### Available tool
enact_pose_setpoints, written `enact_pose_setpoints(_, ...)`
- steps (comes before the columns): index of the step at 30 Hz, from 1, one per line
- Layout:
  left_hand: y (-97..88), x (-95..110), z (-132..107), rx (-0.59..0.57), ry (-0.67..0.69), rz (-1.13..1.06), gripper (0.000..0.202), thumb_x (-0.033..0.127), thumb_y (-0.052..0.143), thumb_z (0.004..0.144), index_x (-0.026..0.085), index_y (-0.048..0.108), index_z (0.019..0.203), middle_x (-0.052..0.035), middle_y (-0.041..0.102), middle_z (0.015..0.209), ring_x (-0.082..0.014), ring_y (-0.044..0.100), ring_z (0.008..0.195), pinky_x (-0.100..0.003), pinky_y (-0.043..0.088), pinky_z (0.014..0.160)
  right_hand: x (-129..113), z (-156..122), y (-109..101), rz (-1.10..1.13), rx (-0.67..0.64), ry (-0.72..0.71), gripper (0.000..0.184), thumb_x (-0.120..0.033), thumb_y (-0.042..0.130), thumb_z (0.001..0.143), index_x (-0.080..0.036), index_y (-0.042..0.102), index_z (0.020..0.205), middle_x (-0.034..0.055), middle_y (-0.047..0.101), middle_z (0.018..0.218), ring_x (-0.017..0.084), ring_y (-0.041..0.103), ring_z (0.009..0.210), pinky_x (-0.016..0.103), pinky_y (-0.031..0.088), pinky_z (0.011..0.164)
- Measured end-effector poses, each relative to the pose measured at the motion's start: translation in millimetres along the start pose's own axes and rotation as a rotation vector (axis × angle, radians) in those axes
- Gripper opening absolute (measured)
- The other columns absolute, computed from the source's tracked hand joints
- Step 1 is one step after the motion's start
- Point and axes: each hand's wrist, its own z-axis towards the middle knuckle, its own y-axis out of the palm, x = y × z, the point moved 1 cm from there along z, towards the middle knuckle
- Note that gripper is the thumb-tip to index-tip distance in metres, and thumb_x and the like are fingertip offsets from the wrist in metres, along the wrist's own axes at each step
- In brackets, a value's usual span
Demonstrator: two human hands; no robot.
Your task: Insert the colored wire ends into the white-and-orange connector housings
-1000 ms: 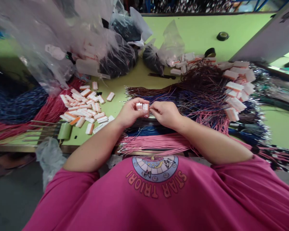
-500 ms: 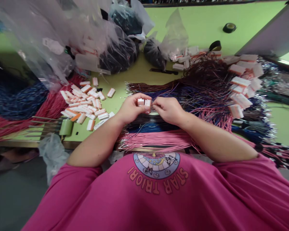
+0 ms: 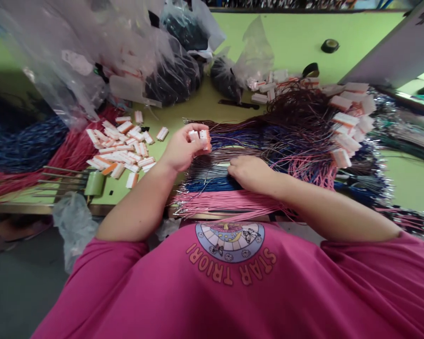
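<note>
My left hand (image 3: 183, 148) grips a white and orange connector housing (image 3: 205, 139), held just above the left ends of the wires. A white block shows beside it in the same fingers. To the right, my right hand (image 3: 250, 173) lies low over the bundle, fingers curled down and together on the grey wires (image 3: 215, 170) and blue wires (image 3: 215, 185). Its fingertips are partly hidden, so what they pinch cannot be made out. Nearer my body run pink wires (image 3: 226, 201), with brown wires (image 3: 226, 154) farther back.
Loose white and orange connector housings (image 3: 127, 148) lie in a pile at the left. More connector housings (image 3: 346, 120), with wires attached, are heaped at the right. Clear plastic bags (image 3: 176, 70) stand at the back. A green block with metal rods (image 3: 94, 183) sits at the front-left edge.
My right hand has come away from the connector housing and moved down onto the grey and blue wires. My left hand has shifted left and slightly back, still gripping the housing.
</note>
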Motion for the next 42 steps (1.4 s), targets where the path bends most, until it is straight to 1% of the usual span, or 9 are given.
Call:
enact_pose_setpoints(7,-3.1,0,1,-0.086,-0.010,-0.026,0.045,0.017,0.085,0.061,0.019,0.067,0.102,0.0024,0.062,0.083,-0.0082,0.059,0.067,-0.023,0.059,0.062,13,-3,-20,0.266,0.071,0.157,0.027,-0.016,0.051,0.096,-0.013,0.076,0.105,0.0099,0.078,0.104,0.019,0.065,0.087,0.029,0.042,0.078)
enact_pose_setpoints(10,-3.8,-1,1,-0.100,-0.007,-0.016,0.046,0.018,0.087,0.060,0.019,0.067,0.102,0.0018,0.062,0.083,-0.0084,0.059,0.067,-0.023,0.059,0.062,22,-11,-27,0.304,0.015,0.117,0.031,-0.019,0.051,0.096,-0.017,0.078,0.113,0.0067,0.080,0.104,0.017,0.065,0.083,0.028,0.039,0.075)
enact_pose_setpoints(14,-6.7,-3,2,-0.116,0.013,0.017,0.047,0.020,0.086,0.064,0.019,0.067,0.107,0.0001,0.064,0.088,-0.0092,0.061,0.070,-0.024,0.059,0.064,30,-24,-38,0.375,0.004,0.006,0.028,-0.024,0.052,0.097,-0.019,0.079,0.098,0.0039,0.078,0.089,0.016,0.064,0.075,0.028,0.038,0.072)
enact_pose_setpoints(19,-5.6,-5,0,-0.162,-0.002,0.043,0.049,0.025,0.085,0.064,0.020,0.064,0.109,0.0008,0.062,0.087,-0.0102,0.061,0.073,-0.026,0.059,0.066,-3,-21,-53,0.557,0.015,-0.222,0.031,-0.024,0.061,0.093,-0.020,0.077,0.119,0.0031,0.080,0.097,0.015,0.065,0.078,0.027,0.041,0.073)
enact_pose_setpoints(23,-1.3,-5,-3,-0.184,-0.061,-0.023,0.050,0.022,0.087,0.061,0.020,0.064,0.106,0.0028,0.062,0.082,-0.0095,0.061,0.069,-0.025,0.058,0.064,-34,3,-48,0.690,0.097,-0.339,0.026,-0.016,0.055,0.097,-0.018,0.079,0.106,0.0030,0.079,0.095,0.012,0.062,0.077,0.026,0.041,0.075)
enact_pose_setpoints(28,0.8,-5,-5,-0.238,-0.112,-0.144,0.054,0.019,0.091,0.057,0.017,0.066,0.105,0.0032,0.065,0.080,-0.0093,0.063,0.066,-0.023,0.058,0.061,-7,20,-29,0.659,0.493,0.048,0.024,-0.014,0.054,0.093,-0.014,0.078,0.092,0.0041,0.076,0.086,0.014,0.061,0.076,0.027,0.041,0.075)
enact_pose_setpoints(31,1.0,-6,-6,-0.253,-0.139,-0.180,0.056,0.018,0.093,0.056,0.017,0.066,0.105,0.0034,0.066,0.080,-0.0087,0.064,0.066,-0.024,0.061,0.062,11,19,-21,0.579,0.600,0.184,0.026,-0.018,0.053,0.092,-0.015,0.079,0.097,0.0059,0.078,0.092,0.016,0.064,0.083,0.029,0.043,0.079)
enact_pose_setpoints(35,1.7,-6,-7,-0.262,-0.149,-0.181,0.056,0.019,0.094,0.057,0.017,0.066,0.104,0.0037,0.065,0.080,-0.0078,0.063,0.066,-0.024,0.062,0.062,11,19,-17,0.415,0.546,0.207,0.031,-0.021,0.049,0.097,-0.016,0.079,0.104,0.0090,0.080,0.102,0.020,0.068,0.092,0.031,0.043,0.083)
enact_pose_setpoints(42,3.9,-9,-7,-0.220,-0.124,-0.111,0.052,0.019,0.092,0.056,0.017,0.065,0.101,0.0048,0.063,0.079,-0.0073,0.061,0.063,-0.024,0.061,0.060,0,20,-23,0.092,0.373,0.265,0.032,-0.021,0.043,0.101,-0.016,0.074,0.099,0.0109,0.077,0.095,0.021,0.063,0.082,0.034,0.031,0.069)
